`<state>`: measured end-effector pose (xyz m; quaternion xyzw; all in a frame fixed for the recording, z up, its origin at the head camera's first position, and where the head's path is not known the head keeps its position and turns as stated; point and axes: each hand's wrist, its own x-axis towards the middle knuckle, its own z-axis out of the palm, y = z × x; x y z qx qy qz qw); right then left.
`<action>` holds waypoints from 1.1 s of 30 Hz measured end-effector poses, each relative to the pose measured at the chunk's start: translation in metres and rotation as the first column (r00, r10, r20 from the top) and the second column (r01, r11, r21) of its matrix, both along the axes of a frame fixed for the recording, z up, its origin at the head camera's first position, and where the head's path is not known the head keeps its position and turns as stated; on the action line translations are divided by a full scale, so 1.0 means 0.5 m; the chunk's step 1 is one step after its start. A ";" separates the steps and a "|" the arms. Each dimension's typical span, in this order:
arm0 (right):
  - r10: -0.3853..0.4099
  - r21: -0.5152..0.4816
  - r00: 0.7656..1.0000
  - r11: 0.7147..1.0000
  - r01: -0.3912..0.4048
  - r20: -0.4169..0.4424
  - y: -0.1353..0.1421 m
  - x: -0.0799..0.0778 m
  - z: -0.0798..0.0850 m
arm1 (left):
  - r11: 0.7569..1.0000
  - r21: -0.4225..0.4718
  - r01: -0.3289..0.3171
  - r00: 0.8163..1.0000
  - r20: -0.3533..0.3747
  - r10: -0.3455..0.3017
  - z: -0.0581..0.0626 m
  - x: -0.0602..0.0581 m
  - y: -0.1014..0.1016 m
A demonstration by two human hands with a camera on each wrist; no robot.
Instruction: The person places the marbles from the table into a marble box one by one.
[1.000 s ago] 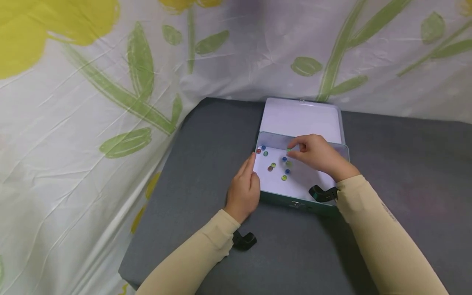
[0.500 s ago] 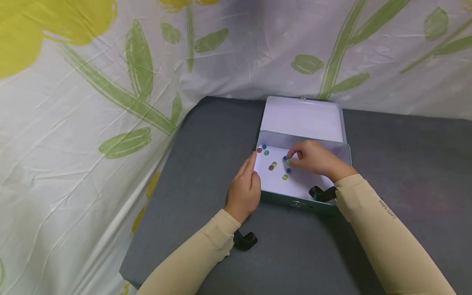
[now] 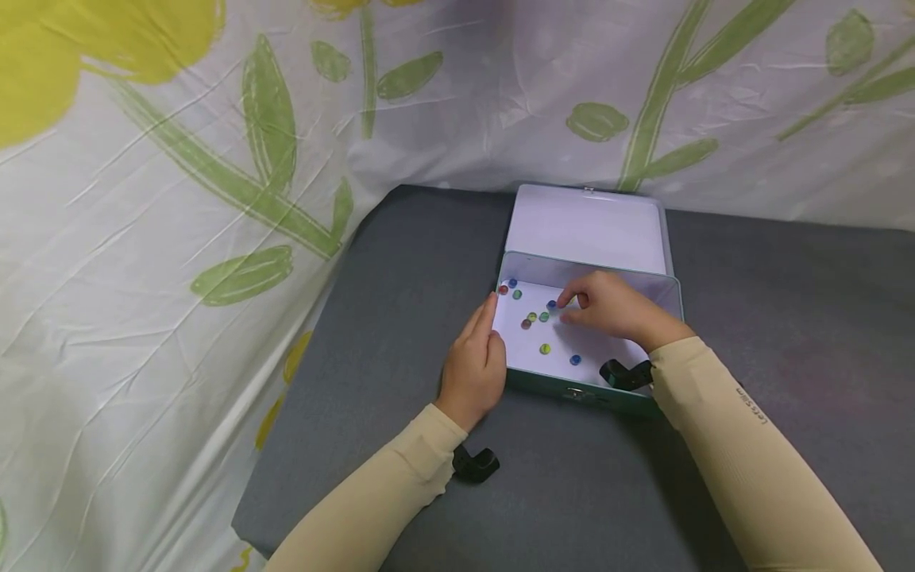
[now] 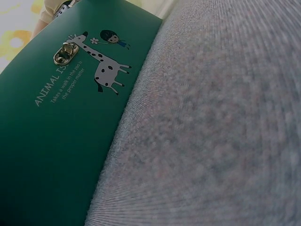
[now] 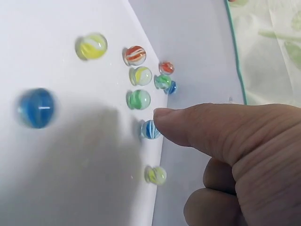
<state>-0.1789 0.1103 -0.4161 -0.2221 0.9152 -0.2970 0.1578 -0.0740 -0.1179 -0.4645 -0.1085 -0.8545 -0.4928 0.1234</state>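
Observation:
A green tin box (image 3: 543, 383) with a white inside holds several glass marbles, its lid (image 3: 588, 226) folded back behind it. My left hand (image 3: 473, 369) rests along the box's left wall, fingers straight. Over the box floor is my right hand (image 3: 608, 306), thumb and forefinger apart, with no marble visible between them. Its fingertips are close to a blue striped marble (image 5: 150, 130); whether they touch it I cannot tell. A green marble (image 3: 544, 316) lies left of the fingers. Nearer the front wall are a yellow marble (image 3: 546, 349) and a blurred blue marble (image 5: 36, 108).
The box stands on a grey cloth-covered table (image 3: 343, 381). A white flower-printed sheet (image 3: 465, 119) hangs behind and to the left. On the box front are a metal latch (image 4: 65, 53) and a printed giraffe (image 4: 107, 69). Black bands circle both wrists.
The green marble has left my right fingertips and lies further left. One blue marble has rolled towards the front right, and a yellow one has shifted slightly. My left hand stays put.

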 end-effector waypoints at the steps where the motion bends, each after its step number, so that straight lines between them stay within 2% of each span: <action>1: -0.001 -0.001 1.000 1.000 0.001 0.004 0.000 0.000 0.000 | 1.000 -0.003 -0.002 1.000 0.003 0.002 0.000 0.000 0.000; 17: -0.024 -0.042 1.000 0.999 0.024 0.000 0.004 0.006 0.009 | 1.000 -0.005 -0.005 1.000 -0.008 0.005 0.001 0.004 0.001; 26: -0.052 -0.059 0.997 0.997 0.049 -0.052 0.009 0.012 0.030 | 1.000 0.003 0.002 1.000 -0.012 -0.002 0.002 0.003 0.002; 33: -0.081 -0.044 0.996 0.996 0.079 -0.049 0.013 0.015 0.046 | 1.000 0.005 0.003 1.000 0.006 -0.003 0.001 0.003 0.000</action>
